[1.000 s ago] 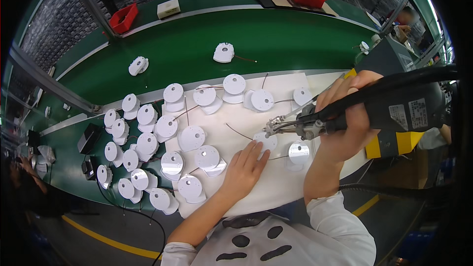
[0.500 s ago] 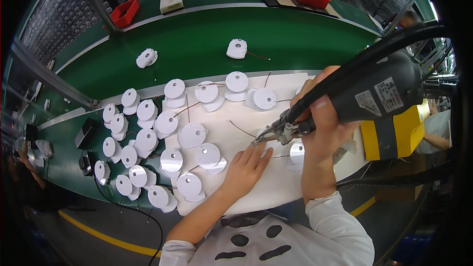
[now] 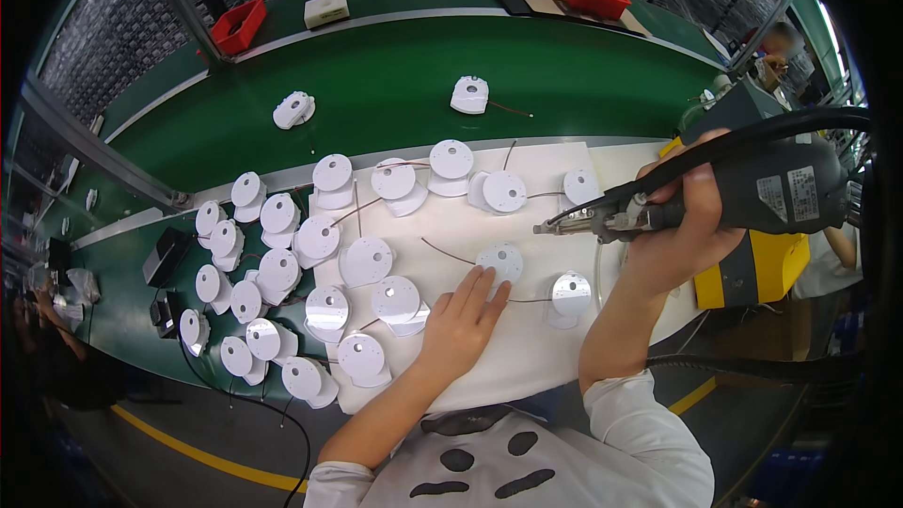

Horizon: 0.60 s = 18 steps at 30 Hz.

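Observation:
My right hand [image 3: 691,230] is wrapped round a dark grey power screwdriver [image 3: 773,190] with a metal nose and a thick black hose. Its tip hangs up and right of a round white plastic housing [image 3: 501,261], apart from it. The fingertips of my left hand [image 3: 461,320] rest on the near left edge of that housing, fingers stretched out. A thin brown wire runs from the housing toward the left. Another white housing [image 3: 570,293] lies to its right, and one more [image 3: 580,186] lies beyond, near the screwdriver's nose.
Several like housings [image 3: 279,271] with wires crowd the left of the white work surface [image 3: 423,235] and the green bench. Two more units [image 3: 469,95] lie on a green belt [image 3: 376,66] behind. Red bins [image 3: 239,24] stand at the back; a yellow-and-black machine [image 3: 752,268] stands at right.
My right hand has drawn the screwdriver away from the housing, to the right, uncovering it. My left hand stays about where it was. Both units on the green belt have shifted right.

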Motion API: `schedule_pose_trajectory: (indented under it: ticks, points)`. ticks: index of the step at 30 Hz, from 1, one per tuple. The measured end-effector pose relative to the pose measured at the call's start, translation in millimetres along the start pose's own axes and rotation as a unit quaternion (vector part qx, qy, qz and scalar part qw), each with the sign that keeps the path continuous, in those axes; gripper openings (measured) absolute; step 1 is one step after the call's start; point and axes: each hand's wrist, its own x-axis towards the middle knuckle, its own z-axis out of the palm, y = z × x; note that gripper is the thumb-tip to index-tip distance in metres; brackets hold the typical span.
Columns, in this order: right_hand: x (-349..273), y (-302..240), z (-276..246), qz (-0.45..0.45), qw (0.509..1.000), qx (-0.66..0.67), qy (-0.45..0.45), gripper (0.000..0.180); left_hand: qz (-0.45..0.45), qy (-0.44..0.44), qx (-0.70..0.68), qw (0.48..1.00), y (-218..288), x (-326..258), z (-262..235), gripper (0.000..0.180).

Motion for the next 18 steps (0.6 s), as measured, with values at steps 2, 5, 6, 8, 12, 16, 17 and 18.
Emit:
schedule_pose_trajectory:
  ticks: [2, 5, 6, 8, 12, 16, 17, 18]
  points:
    - [1.9, -4.0, 2.6, 0.005, 1.0, -0.019, 0.022, 0.027, 0.003, -0.001, -0.009, 1.0, -1.8, -2.1, 3.4, 0.035]
    - [3.5, -5.1, -0.3, 0.016, 0.998, -0.026, 0.046, 0.029, 0.006, -0.001, -0.016, 1.0, -2.4, -2.9, 5.7, 0.039]
    - [3.2, -6.4, -1.8, 0.014, 0.999, -0.022, 0.044, 0.03, 0.006, 0.001, -0.016, 1.0, -2.5, -3.0, 5.9, 0.038]
    - [3.9, -7.9, -2.4, 0.011, 0.999, -0.019, 0.042, 0.031, 0.005, 0.003, -0.019, 1.0, -1.9, -2.3, 6.1, 0.038]
    - [3.6, -8.6, 2.1, -0.005, 0.999, -0.021, 0.034, 0.031, 0.004, 0.011, -0.024, 1.0, -0.4, 0.3, 5.0, 0.036]
    - [1.6, -7.3, -3.0, 0.025, 1.0, 0.005, 0.006, 0.033, -0.001, -0.002, -0.031, 1.0, -1.9, 1.1, 4.2, 0.036]
    - [0.4, -7.4, -2.2, 0.025, 1.0, 0.005, 0.005, 0.033, -0.004, -0.003, -0.046, 0.999, -1.2, 1.5, 4.8, 0.037]
    - [-1.3, -7.7, -0.4, 0.037, 0.999, 0.009, -0.006, 0.034, -0.006, -0.005, -0.061, 0.998, -0.8, 2.1, 5.2, 0.037]
